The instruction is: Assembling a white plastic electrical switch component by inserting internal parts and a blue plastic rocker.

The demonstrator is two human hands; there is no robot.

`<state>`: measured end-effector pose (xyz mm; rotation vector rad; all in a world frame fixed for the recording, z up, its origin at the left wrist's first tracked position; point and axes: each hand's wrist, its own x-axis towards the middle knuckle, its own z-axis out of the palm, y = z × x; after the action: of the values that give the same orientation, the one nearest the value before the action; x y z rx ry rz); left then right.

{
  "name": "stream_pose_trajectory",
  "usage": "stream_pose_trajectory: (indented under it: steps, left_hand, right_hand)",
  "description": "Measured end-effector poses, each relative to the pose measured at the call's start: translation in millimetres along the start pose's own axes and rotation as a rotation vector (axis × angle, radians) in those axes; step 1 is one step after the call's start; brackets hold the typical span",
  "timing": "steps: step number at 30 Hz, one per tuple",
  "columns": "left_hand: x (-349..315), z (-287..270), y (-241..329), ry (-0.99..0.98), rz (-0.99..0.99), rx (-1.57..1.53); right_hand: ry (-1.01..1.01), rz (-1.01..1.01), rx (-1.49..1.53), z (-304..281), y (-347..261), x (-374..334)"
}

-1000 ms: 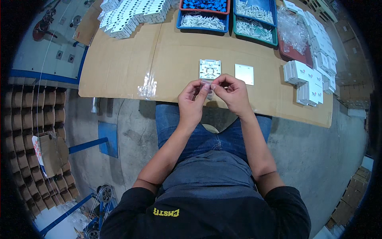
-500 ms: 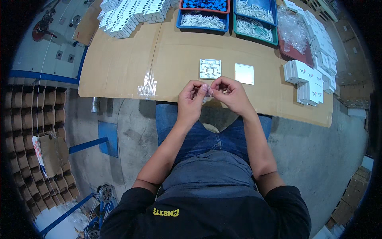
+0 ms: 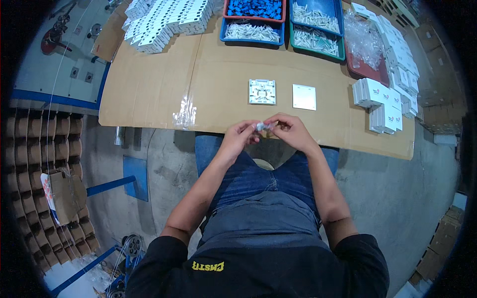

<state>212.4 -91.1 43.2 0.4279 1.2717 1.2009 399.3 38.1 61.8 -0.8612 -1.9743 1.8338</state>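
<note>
At the table's near edge, my left hand [image 3: 237,140] and my right hand [image 3: 295,134] meet, both pinching a small whitish, partly clear piece [image 3: 260,126]. It looks like crumpled plastic, but is too small to make out exactly. Its left end is in my left thumb and fingers, the right end between my right thumb and forefinger. Just beyond lies a square white plate with metal fittings [image 3: 262,92], its inner side facing up. To its right, a flat, plain silvery-white square plate [image 3: 304,97] rests on the cardboard.
Cardboard [image 3: 149,84] covers the table. Stacked white switch-like units [image 3: 169,22] stand at the far left. Trays hold white plugs [image 3: 252,32] and blue parts [image 3: 256,6]. A red tray with clear plastic bags [image 3: 365,44] and white boxes [image 3: 385,107] line the right.
Both hands have come slightly closer to me and opened out a little, showing more of the whitish piece between the fingertips. The two plates keep their places on the cardboard.
</note>
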Motion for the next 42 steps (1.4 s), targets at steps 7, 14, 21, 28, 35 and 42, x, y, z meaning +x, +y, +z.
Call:
stream_pose_trajectory:
  steps: [7,14,21,28,35,42]
  left_hand:
    - [67,1,39,0.121,0.524,0.468]
    - [91,-4,51,0.281,0.908,1.238]
    - [106,-7,49,0.247,1.007,1.309]
    - [103,-8,57,0.221,0.978,1.384]
    - [103,-11,68,0.142,0.978,1.537]
    - [99,-13,68,0.126,0.897,1.460]
  right_hand:
    - [0.215,-0.176,-0.273,-18,-5,56]
    - [0.303,-0.254,-0.554,-18,6,82]
    - [0.445,-0.339,-0.603,-13,30,84]
    - [0.331,-0.260,-0.636,-21,15,79]
    - [0.340,-0.172,-0.584,-21,15,93]
    - [0.123,-0.242,-0.759,-31,3,89]
